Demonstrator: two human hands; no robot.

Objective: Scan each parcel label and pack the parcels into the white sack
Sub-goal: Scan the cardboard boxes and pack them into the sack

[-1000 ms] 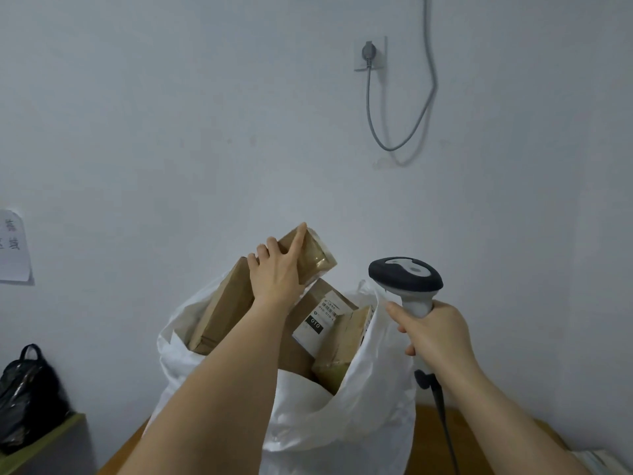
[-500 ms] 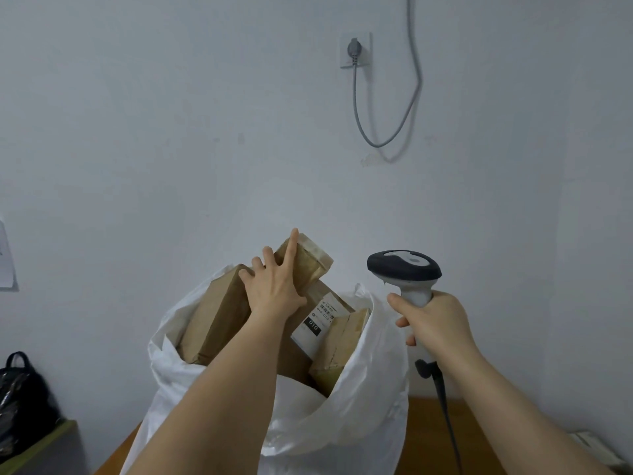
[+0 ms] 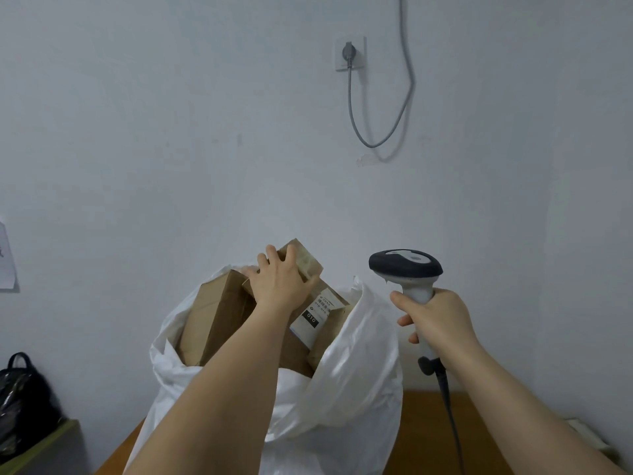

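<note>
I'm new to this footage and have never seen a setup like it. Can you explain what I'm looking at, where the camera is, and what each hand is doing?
There is no machine here: a person works with two bare hands, and the single camera sits on their head, looking forward and down. That is why both forearms reach in from the bottom edge.

The left hand presses flat on top of a brown cardboard parcel that sticks out of the white sack; whether its grip closes around the box I cannot tell. More cardboard parcels fill the sack, and one shows a white shipping label.

The right hand is closed around the handle of a barcode scanner, whose dark cable hangs down.

The sack stands on a wooden table. Behind is a pale wall with a socket, and a black bag sits at the left.
</note>
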